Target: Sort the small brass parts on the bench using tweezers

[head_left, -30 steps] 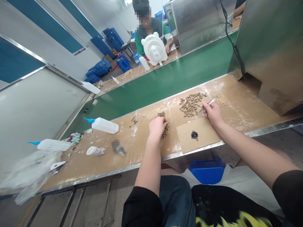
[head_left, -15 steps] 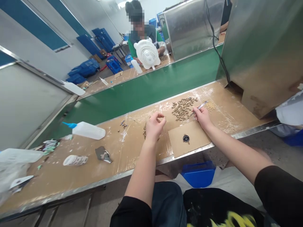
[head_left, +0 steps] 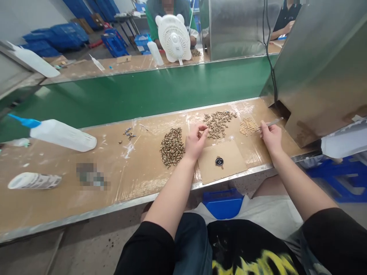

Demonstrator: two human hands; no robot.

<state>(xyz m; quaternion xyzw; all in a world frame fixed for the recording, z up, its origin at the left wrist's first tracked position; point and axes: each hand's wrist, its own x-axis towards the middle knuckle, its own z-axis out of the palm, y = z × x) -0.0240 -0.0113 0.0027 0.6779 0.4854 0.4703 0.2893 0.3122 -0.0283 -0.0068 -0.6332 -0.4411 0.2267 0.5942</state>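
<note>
The left hand [head_left: 195, 140] rests on the brown worktop [head_left: 137, 179] with thumb and forefinger pinched together, apparently on one small brass piece, though the piece is too small to make out. It sits between two heaps: a dense pile of dark brass rings [head_left: 172, 146] just to its left and a looser scatter of brass parts [head_left: 219, 123] just beyond its fingertips. The right hand [head_left: 270, 136] is closed around a pair of metal tweezers [head_left: 272, 123], whose tips point right toward the steel housing [head_left: 321, 68]; a small patch of paler gold pieces [head_left: 248, 126] lies just left of that hand. Between the two hands, near the front edge, lies a cardboard square [head_left: 226, 168] carrying a small black round part [head_left: 219, 161].

Farther left on the worktop are a white squeeze bottle with a blue nozzle [head_left: 60, 133] lying on its side, a rolled label tube [head_left: 34, 180] and a few stray bits [head_left: 129, 133]. A green conveyor belt [head_left: 143, 95] runs behind the worktop, and beyond it stand a white fan [head_left: 174, 38] and another person [head_left: 169, 11] at work. A blue bin [head_left: 223, 203] sits below the worktop's edge.
</note>
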